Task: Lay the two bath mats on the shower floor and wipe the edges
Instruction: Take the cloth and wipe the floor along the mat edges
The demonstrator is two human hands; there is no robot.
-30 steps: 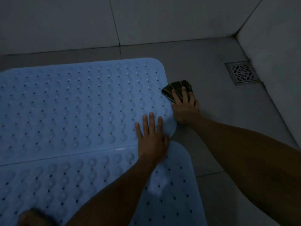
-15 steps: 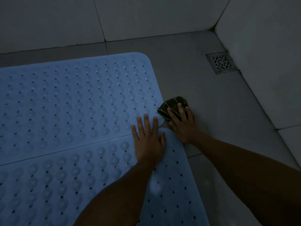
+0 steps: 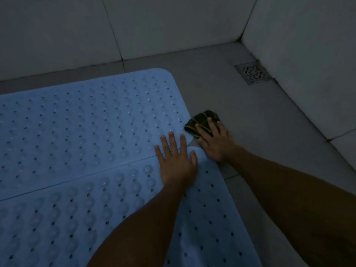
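Note:
Two pale blue bath mats with holes and bumps lie flat on the grey shower floor, side by side. The far mat meets the near mat along a seam. My left hand rests flat, fingers spread, across that seam near the mats' right corners. My right hand presses a dark striped cloth onto the floor, right against the far mat's right edge. Most of the cloth shows beyond my fingertips.
A square metal drain grate sits in the floor at the far right corner. Pale tiled walls close the space at the back and on the right. Bare grey floor lies between the mats and the right wall.
My right hand has slid the cloth along the far mat's right edge towards its near corner. My left hand shifted from the far mat onto the seam between the mats.

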